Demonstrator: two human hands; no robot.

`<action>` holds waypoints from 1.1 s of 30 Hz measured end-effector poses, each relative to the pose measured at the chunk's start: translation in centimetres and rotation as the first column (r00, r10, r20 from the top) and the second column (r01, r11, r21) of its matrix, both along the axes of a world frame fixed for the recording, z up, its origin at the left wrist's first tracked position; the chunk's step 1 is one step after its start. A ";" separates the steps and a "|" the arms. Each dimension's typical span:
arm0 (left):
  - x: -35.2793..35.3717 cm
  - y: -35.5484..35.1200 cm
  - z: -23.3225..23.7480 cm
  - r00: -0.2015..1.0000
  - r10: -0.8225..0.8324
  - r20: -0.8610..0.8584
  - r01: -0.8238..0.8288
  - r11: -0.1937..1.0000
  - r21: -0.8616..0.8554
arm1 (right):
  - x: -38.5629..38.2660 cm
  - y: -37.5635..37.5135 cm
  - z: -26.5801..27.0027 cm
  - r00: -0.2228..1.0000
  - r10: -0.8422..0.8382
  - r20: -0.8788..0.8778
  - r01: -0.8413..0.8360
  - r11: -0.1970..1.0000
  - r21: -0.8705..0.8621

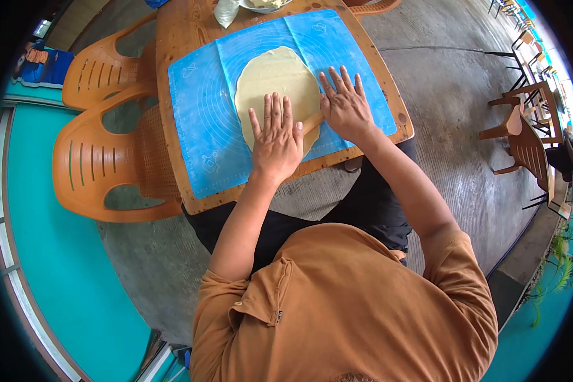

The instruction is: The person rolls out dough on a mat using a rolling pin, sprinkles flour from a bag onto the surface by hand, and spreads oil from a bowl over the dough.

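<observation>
1. Teal panelling (57,191) lines the far left of the scene I watch remotely, beside two slatted orange-brown plastic chairs (99,156) drawn up close to the wooden table (188,22).
2. Across that table, I see a blue mat (200,127) printed with pale circles and rulings, two crease lines running through it. Just beyond its upper edge sits a clear bag (226,13) with whitish contents.
3. My left hand (277,140) reaches palm down over the lower part of the dough, fingers extended and slightly apart, thumb out toward the rolling pin. How much of the pin lies under the palm I cannot tell.
4. At centre, a thin, pale, roughly oval sheet of dough (277,73) lies flat on the mat, partly hidden from me by the hands. Near the table's top edge, a white bowl (265,5) holds pale pieces, cut off by the frame.
5. The wooden rolling pin (313,122) slants between the two hands, crossing the dough's lower right portion.
6. My right hand (349,111), palm down with fingers spread wide, covers the pin's right end, over the mat beside the dough.
7. Grey concrete floor (439,108) stretches away at right, where I spot brown chairs (525,143) and green leaves (560,267) lower down.
</observation>
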State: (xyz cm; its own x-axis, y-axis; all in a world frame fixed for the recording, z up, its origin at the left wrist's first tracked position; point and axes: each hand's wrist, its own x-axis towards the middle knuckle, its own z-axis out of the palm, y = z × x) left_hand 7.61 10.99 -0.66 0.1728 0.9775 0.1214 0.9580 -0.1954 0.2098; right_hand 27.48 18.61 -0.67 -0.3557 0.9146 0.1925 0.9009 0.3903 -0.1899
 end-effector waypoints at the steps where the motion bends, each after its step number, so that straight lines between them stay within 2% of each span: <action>1: 0.0 -0.1 0.0 1.000 -0.018 -0.011 0.018 1.000 -0.019 | 0.2 -0.2 -0.1 1.000 -0.004 -0.001 0.004 1.000 -0.001; 9: 0.5 -1.4 0.8 0.996 -0.083 0.014 0.084 0.994 -0.074 | 1.1 -2.1 -0.1 0.999 -0.037 0.009 0.037 0.999 0.026; 17: 1.9 -3.4 1.6 0.988 -0.141 -0.068 0.139 0.990 -0.034 | 2.5 -4.5 -0.4 0.999 -0.046 -0.026 0.047 0.998 0.050; 26: 2.8 -5.3 1.4 0.983 -0.185 -0.014 0.184 0.983 -0.005 | 3.8 -7.0 -0.2 0.995 -0.070 -0.070 0.073 0.997 0.033; 28: 2.6 -5.7 1.4 0.969 -0.228 0.090 0.229 0.973 0.002 | 4.3 -7.4 0.0 0.995 -0.065 -0.076 0.069 0.997 0.043; 31: 2.5 -6.5 1.9 0.972 -0.231 0.046 0.231 0.973 0.020 | 5.1 -8.2 0.4 0.995 -0.049 -0.090 0.053 0.998 0.036; 32: 2.4 -6.4 2.1 0.981 -0.190 0.041 0.185 0.977 0.103 | 5.4 -8.4 0.6 0.995 -0.035 -0.091 0.038 0.999 0.035; 33: 2.0 -6.5 2.1 0.981 -0.190 0.042 0.185 0.977 0.103 | 5.8 -8.5 0.8 0.996 -0.022 -0.091 0.025 0.999 0.033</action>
State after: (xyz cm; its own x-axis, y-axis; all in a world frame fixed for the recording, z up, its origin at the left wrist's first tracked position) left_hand 9.57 4.48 1.48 0.3427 0.9112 0.2288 0.8908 -0.3925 0.2289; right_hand 33.31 10.06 0.09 -0.3140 0.9148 0.2541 0.8896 0.3770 -0.2577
